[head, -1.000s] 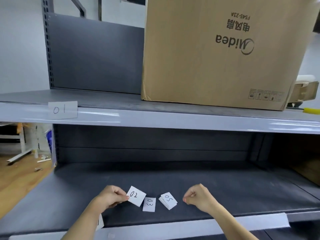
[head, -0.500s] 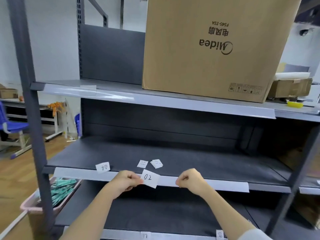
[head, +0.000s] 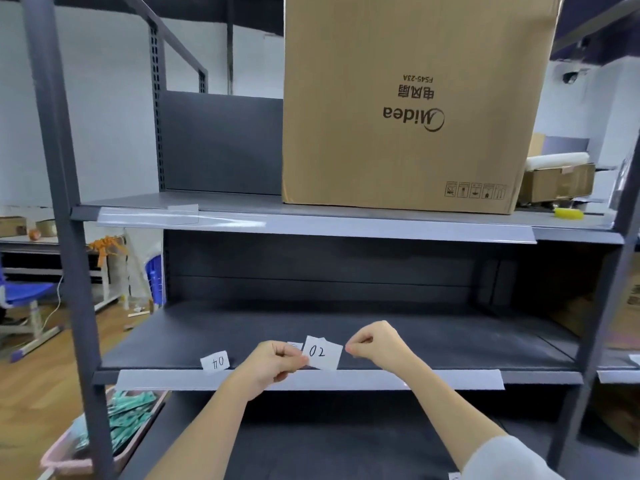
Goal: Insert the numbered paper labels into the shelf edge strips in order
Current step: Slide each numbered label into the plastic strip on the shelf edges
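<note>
My left hand [head: 277, 361] pinches the left edge of a white paper label marked 02 [head: 323, 353] and holds it in the air just above the middle shelf's clear edge strip [head: 433, 380]. My right hand [head: 375, 342] hovers to the right of the label with curled fingers and holds nothing. Another label, marked 04 [head: 215, 362], sticks up from the left part of that strip. A label sits in the upper shelf's edge strip [head: 346, 230] at its left end [head: 183, 213]; its number is washed out. Other loose labels lie hidden behind the 02 label.
A large brown cardboard box [head: 408, 98] stands on the upper shelf. Grey uprights [head: 65, 202] frame the shelf unit on both sides. A pink bin [head: 114, 431] with green items sits at lower left. A blue chair [head: 24, 296] stands on the wooden floor.
I have stepped back from the shelf, so more of the unit shows. My left hand picked the 02 label off the middle shelf and raised it in front of the edge strip.
</note>
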`<state>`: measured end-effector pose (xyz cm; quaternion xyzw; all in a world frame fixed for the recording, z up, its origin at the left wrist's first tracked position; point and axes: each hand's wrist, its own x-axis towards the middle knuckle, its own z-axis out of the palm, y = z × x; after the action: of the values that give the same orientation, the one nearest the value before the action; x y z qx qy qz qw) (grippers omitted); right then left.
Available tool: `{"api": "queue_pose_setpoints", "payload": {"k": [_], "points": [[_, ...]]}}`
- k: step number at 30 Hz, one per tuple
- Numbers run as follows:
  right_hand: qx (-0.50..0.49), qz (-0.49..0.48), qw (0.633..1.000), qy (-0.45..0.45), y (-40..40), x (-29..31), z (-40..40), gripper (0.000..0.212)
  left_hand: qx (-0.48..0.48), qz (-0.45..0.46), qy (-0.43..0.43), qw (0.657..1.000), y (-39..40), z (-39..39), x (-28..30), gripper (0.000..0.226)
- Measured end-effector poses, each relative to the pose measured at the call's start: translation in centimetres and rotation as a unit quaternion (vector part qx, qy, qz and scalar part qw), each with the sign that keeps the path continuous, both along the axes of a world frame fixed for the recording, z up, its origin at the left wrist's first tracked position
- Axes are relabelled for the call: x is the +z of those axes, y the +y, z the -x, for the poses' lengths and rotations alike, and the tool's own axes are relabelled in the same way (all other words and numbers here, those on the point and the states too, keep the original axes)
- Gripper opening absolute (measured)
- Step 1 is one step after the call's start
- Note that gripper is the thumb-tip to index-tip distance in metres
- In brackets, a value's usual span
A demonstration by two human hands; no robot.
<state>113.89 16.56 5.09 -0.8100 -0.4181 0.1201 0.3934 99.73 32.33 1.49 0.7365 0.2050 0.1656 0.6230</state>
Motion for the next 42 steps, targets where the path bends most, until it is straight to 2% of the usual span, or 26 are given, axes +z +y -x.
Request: {"api": "queue_pose_setpoints", "payload": {"k": [3,9,13,18,22,25,29,31,38,42], "points": [[-0.005,-0.002,1.0,0.0,1.0,0.3,0.2,0.018,-0.005,0.004,-0.006,1.0,0.9,0.1,0.3,0.014],[0.001,-0.012,1.0,-0.022,2.4,0.7,0.9,0.016,-0.028,-0.003,-0.009,1.0,2.3,-0.2,0.4,0.013],[-0.021,-0.013,0.998,-0.053,3.0,1.8,0.8,0.024,-0.015,-0.001,-0.026,1.0,3.1,-0.8,0.7,0.012],[-0.089,-0.067,0.99,-0.088,1.9,7.9,-2.2,0.032,0.022,-0.097,0.01,0.995,5.9,-1.1,1.3,0.014],[-0.1,-0.061,0.988,-0.097,2.1,12.0,-4.5,0.017,0.033,-0.142,-0.02,0.989,7.7,-2.1,3.9,0.02],[-0.09,-0.067,0.989,-0.1,3.3,13.5,-6.5,0.016,0.07,-0.237,-0.078,0.966,8.7,-4.1,8.2,0.025],[-0.078,-0.092,0.985,-0.121,5.1,15.7,-10.0,0.019,0.189,-0.37,-0.192,0.889,10.0,-6.8,15.0,0.006],[-0.068,-0.1,0.984,-0.127,6.0,16.9,-11.6,0.017,0.201,-0.424,-0.191,0.862,10.5,-8.0,17.7,0.006],[0.0,-0.101,0.982,-0.16,10.3,19.9,-16.1,0.02,0.153,-0.513,-0.138,0.833,12.2,-12.3,18.5,0.016],[0.035,-0.075,0.985,-0.151,11.6,20.6,-16.4,0.019,0.113,-0.524,-0.17,0.827,12.7,-12.6,17.7,0.01]]}}
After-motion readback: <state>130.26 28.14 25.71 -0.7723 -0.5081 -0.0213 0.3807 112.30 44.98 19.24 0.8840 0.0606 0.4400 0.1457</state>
